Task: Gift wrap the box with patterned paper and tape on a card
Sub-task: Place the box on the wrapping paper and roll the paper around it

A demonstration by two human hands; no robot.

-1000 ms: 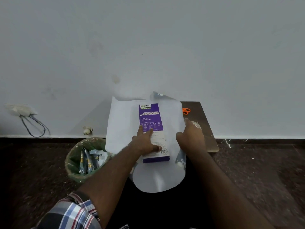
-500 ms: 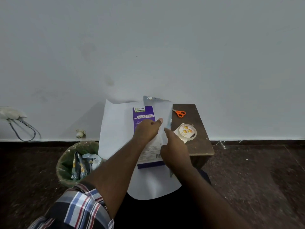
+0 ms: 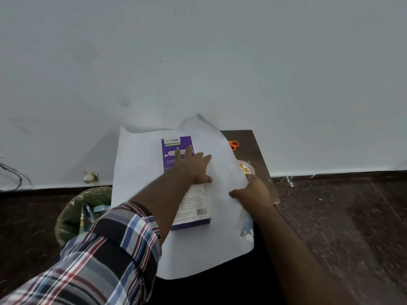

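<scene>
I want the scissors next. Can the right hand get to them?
Probably yes. The scissors lie bare on the table beyond the right hand, nothing blocking. But that hand grips the paper edge and must release first.

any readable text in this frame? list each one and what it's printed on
"ECOLINK" – top of the purple box
"GUARDIAN" – green strip just under it
"CHIE…" – box front, cut off by the left hand
"SPIKE…" – line below, also cut off
Fine print and barcode digits on the box's white lower part: too small to read.
Wrapping paper, scissors: no text.
</scene>
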